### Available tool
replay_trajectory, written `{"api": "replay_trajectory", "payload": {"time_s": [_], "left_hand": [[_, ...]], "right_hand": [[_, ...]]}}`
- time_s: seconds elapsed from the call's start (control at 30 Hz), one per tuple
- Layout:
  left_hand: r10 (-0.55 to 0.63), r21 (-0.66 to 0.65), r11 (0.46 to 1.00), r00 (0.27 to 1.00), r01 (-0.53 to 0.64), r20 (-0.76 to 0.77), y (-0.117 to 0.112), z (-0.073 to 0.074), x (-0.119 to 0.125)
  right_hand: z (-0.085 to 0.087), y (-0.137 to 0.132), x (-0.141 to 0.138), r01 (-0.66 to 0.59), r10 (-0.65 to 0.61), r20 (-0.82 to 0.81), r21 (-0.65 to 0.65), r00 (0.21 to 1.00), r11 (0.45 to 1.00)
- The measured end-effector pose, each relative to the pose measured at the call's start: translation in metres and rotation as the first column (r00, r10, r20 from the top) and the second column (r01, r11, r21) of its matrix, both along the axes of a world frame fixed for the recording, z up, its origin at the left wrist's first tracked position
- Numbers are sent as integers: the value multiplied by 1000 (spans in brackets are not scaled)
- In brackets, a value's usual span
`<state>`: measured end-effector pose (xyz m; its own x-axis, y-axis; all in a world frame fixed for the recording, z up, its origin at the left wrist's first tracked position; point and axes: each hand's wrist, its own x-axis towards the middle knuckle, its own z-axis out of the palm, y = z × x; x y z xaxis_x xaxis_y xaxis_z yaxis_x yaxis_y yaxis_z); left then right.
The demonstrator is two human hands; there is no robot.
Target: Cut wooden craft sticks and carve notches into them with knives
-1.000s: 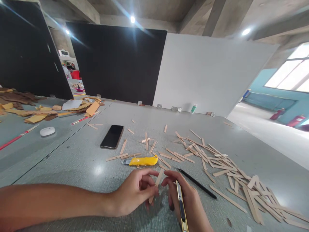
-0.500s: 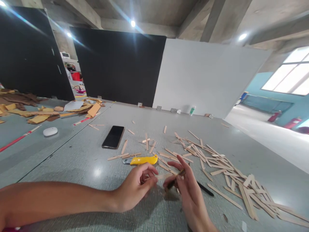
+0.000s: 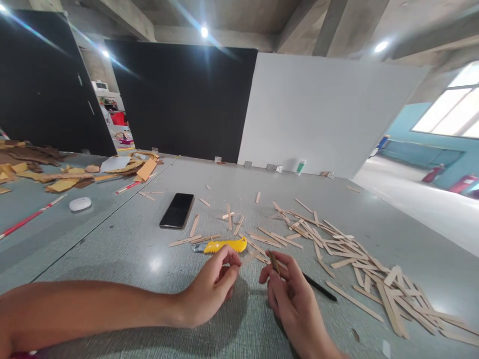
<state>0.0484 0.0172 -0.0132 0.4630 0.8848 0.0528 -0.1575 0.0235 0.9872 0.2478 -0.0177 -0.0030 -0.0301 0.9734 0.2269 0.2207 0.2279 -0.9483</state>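
Observation:
My left hand (image 3: 215,291) rests on the grey table (image 3: 123,249) with thumb and forefinger pinched together on the near end of a short wooden stick (image 3: 250,257). My right hand (image 3: 290,296) is just to its right, fingers curled round a slim knife (image 3: 274,263) whose tip points up and away from me. The two hands are a few centimetres apart. A yellow utility knife (image 3: 224,245) lies just beyond my left fingertips. A black pencil (image 3: 318,288) lies right of my right hand.
Several loose wooden sticks (image 3: 337,244) are scattered across the table's right half. A black phone (image 3: 177,210) lies face up further back. On the neighbouring table at left are a white oval object (image 3: 80,203), cardboard scraps (image 3: 75,172) and a red-and-white strip (image 3: 30,217). Black and white panels stand behind.
My right hand has turned the slim knife from lying along the palm to pointing up and away. The stick has shifted from between both hands to my left fingertips.

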Motion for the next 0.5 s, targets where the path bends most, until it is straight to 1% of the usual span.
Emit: {"api": "replay_trajectory", "payload": {"time_s": [0.17,0.3,0.5], "left_hand": [[14,17,1000,1000,-13,-8,1,3,2],[-16,1,1000,1000,16,-8,1,6,2],[-85,-2,996,995,85,-44,-2,8,-1]], "right_hand": [[-3,0,1,6,-6,93,1,996,1000],[-2,1,3,7,-16,201,45,979,999],[9,-2,0,-32,-11,336,122,942,992]]}}
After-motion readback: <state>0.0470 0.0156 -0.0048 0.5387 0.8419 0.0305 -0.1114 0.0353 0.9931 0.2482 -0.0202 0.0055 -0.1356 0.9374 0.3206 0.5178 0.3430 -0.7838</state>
